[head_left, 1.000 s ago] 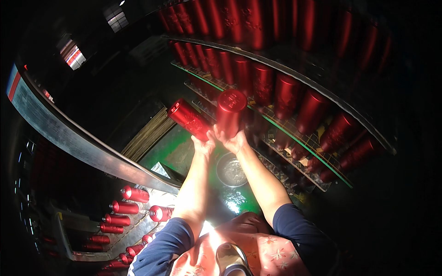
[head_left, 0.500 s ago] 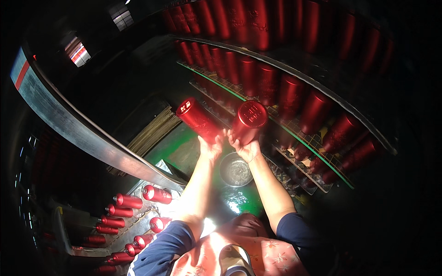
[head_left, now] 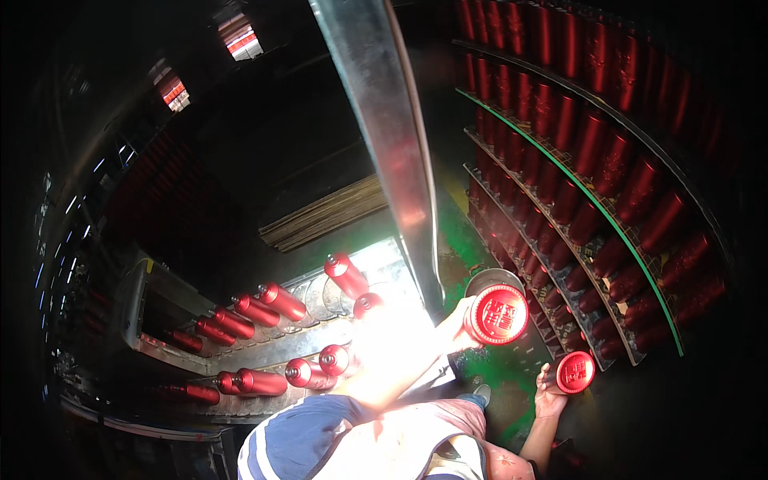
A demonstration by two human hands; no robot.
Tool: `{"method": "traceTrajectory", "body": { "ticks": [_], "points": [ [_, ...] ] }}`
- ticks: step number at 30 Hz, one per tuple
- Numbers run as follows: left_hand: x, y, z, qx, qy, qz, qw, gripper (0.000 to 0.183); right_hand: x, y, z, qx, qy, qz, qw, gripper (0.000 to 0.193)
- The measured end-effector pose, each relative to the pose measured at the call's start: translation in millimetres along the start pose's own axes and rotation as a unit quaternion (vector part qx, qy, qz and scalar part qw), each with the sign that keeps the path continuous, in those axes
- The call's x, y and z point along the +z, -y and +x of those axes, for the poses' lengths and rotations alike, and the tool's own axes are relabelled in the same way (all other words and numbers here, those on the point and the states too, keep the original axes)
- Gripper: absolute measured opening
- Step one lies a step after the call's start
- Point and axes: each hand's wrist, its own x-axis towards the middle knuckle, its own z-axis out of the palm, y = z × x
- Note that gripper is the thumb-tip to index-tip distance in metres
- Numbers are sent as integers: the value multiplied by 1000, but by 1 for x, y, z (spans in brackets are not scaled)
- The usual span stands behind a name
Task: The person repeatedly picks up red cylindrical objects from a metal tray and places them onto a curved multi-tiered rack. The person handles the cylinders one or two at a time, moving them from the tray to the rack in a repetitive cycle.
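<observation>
My left hand (head_left: 458,328) is wrapped round a shiny red bottle (head_left: 498,314), whose round embossed end faces up at me. Lower and to the right, my right hand (head_left: 549,398) grips a second red bottle (head_left: 576,373), also with its embossed end toward me. The rest of both bottles is mostly hidden beneath those ends. A round metal bowl (head_left: 486,278) shows partly behind the left-hand bottle. Strong sunlight washes out my left forearm.
To the left, red bottles (head_left: 280,302) with silvery necks stand in rows on a metal rack (head_left: 292,350). Shelves (head_left: 580,184) at the right carry many more red bottles. An upright metal post (head_left: 392,120) rises between, with a stack of thin strips (head_left: 328,210) behind it.
My view has swung left, bringing the rack of necked bottles further in. My hands, close together before, are now apart, the right one lower and to the right. Both still hold their bottles.
</observation>
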Motion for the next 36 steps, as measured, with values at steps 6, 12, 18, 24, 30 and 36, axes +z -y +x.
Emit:
{"method": "traceTrajectory", "body": {
  "ticks": [6,12,18,24,30,36],
  "points": [
    [-17,-26,-140,91,-76,114,986,56,-25,-111,-64,-8,24,-25,999,61],
    [-8,-115,-347,254,-145,233,928,52,5,-194,-48,99,79,-35,991,68],
    [-20,-202,-534,427,-424,533,595,52,35,-246,-29,144,186,-135,963,64],
    [-99,-239,-500,289,-569,702,316,54,63,-302,-39,26,204,-225,952,41],
    [-212,-255,-454,180,-629,687,317,61,125,-334,-71,-127,71,-413,899,47],
    [-217,-243,-501,199,-623,685,321,53,147,-440,-18,-56,122,-547,826,75]
  ]
}}
